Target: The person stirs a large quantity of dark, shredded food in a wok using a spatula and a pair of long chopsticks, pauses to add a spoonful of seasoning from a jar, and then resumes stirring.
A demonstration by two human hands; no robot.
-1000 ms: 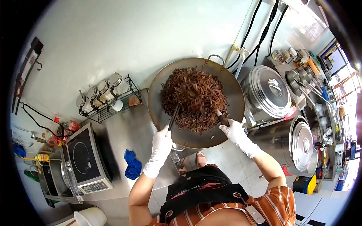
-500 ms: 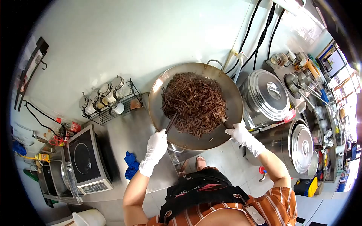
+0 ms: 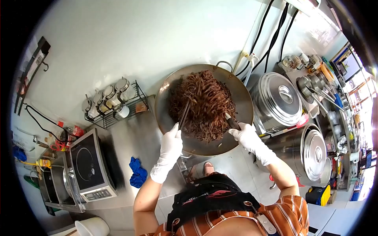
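A large wok (image 3: 163, 131) holds a heap of dark brown, thin food strips (image 3: 206, 104), mounded up in the middle and partly blurred. My left hand (image 3: 171, 144), in a white glove, is closed around long dark chopsticks (image 3: 184, 115) whose tips reach into the heap from the left. On the right, my gloved right hand (image 3: 247, 137) grips a cooking utensil by its dark handle (image 3: 233, 123). Its metal neck enters the strips, and its head is buried in them. Both hands are over the wok's near rim.
Lidded steel pots (image 3: 277, 100) stand right of the wok. Leftward are a steel counter (image 3: 130, 145), a blue cloth (image 3: 138, 173), an induction cooker (image 3: 87, 162) and a wire rack (image 3: 132, 103) of jars. A wall with black cables (image 3: 275, 35) rises behind.
Both hands have moved inward and up over the wok, bringing the chopsticks and utensil deeper into the strips. The heap has been lifted and bunched toward the far middle.
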